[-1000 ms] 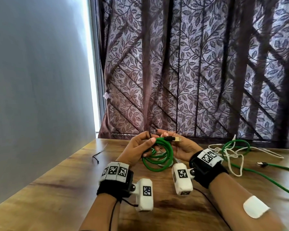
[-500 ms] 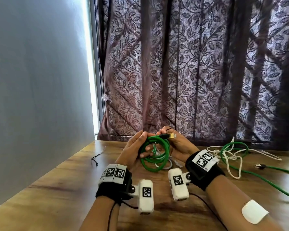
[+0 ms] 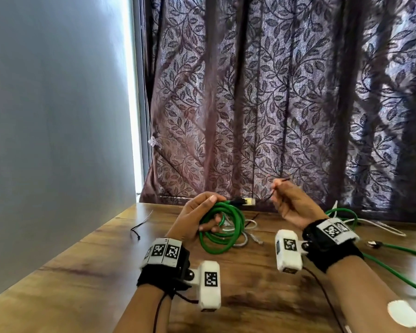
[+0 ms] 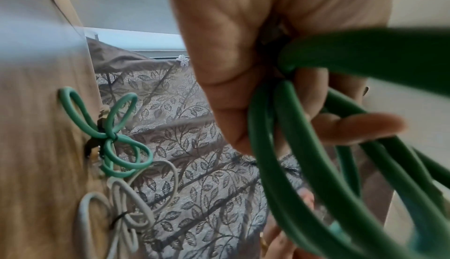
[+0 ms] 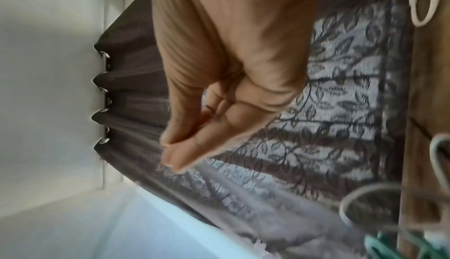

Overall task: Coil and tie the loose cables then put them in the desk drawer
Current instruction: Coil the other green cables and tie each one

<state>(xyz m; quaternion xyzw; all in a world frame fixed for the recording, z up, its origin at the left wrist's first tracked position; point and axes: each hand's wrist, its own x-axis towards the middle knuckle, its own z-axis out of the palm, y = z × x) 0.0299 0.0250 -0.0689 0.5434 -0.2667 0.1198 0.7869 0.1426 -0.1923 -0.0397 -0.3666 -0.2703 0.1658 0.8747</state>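
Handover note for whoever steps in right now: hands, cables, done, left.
Left hand: grips the green coil, held above the desk, plug sticking out on top.
Right hand: pinches a thin black tie, lifted clear of the coil.
Done: this green cable is coiled but not tied. The left wrist view shows two tied bundles on the desk, one green, one white.
Left: wrap and fasten the tie on the held coil; coil and tie the loose green cable and loose white cable to the right; put all in the drawer, which is not in view.
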